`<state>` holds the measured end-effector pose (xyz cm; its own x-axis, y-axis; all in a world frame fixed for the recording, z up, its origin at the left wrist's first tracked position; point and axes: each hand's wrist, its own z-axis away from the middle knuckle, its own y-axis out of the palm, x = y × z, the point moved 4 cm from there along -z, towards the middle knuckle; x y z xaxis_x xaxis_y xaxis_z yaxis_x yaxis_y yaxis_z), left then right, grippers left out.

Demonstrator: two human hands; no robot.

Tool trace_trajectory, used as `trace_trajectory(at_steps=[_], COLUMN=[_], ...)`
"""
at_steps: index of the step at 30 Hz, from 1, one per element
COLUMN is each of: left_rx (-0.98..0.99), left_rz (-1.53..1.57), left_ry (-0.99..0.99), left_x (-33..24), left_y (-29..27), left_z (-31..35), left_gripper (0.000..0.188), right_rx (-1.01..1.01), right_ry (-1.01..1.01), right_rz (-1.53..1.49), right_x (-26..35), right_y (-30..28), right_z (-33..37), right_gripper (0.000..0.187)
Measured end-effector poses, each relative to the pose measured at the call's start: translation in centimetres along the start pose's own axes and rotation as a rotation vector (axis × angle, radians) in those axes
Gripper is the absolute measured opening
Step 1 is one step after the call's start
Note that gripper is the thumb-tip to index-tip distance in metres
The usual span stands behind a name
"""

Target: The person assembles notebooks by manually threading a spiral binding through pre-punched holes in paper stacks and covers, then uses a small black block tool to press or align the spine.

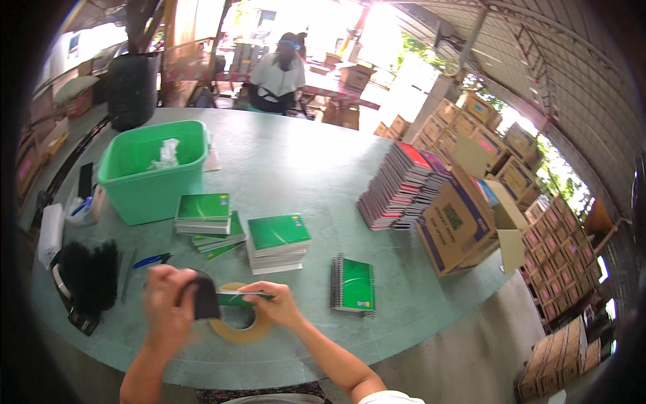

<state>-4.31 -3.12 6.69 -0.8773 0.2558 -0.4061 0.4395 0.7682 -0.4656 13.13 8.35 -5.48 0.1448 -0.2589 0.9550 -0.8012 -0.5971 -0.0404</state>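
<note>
Nearest of all, by the near edge of the surface (417, 286), my left hand (168, 303) closes on a dark curved thing (206, 296), too blurred to name. My right hand (279, 306) pinches a thin green booklet (235, 299) between thumb and fingers, above a yellowish tape ring (239, 334). Stacked green booklets (279, 232) stand farther in; spiral notebooks (356, 284) lie between them and the carton (441, 236) at the right edge.
</note>
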Motion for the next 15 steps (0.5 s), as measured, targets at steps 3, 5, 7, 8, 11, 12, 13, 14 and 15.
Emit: trace_trajectory(at_steps=[3,5,7,8,11,12,13,14,15], left_rx=[0.346,0.347,0.129,-0.019,0.382,0.341,0.295,0.188,0.079], left_rz=[-0.07,0.047,0.128,0.153,-0.03,0.038,0.097,0.099,0.106], left_ry=[0.026,0.053,-0.047,-0.097,0.098,0.07,0.048,0.003,-0.04], left_x=[1.3,0.9,0.4,0.2,1.2,0.9,0.5,0.3,0.1], left_y=[2.7,3.3,1.8,1.4,3.9,3.6,3.2,2.3,1.4], left_z=[1.9,2.6,0.8,-0.2,3.0,2.8,1.6,0.3,-0.9], left_gripper=[0.027,0.027,0.026,0.024,0.024,0.026,0.027,0.028,0.029], right_rx=[-0.009,-0.005,-0.022,-0.036,-0.02,-0.039,-0.058,-0.068,-0.08], right_ry=[0.024,0.038,0.02,0.004,0.04,0.052,0.059,0.101,0.149], right_rz=[0.022,0.067,0.082,0.079,0.096,0.082,0.063,0.073,0.09], right_x=[0.1,0.1,0.0,-0.1,-0.4,-0.3,-0.2,-0.1,0.1], right_y=[-0.3,-0.5,-0.3,-0.4,0.2,0.0,-0.1,-0.3,-0.4], right_z=[0.0,0.3,0.2,0.2,0.0,0.3,0.4,0.6,1.1], right_gripper=[0.017,0.016,0.016,0.016,0.015,0.015,0.015,0.016,0.017])
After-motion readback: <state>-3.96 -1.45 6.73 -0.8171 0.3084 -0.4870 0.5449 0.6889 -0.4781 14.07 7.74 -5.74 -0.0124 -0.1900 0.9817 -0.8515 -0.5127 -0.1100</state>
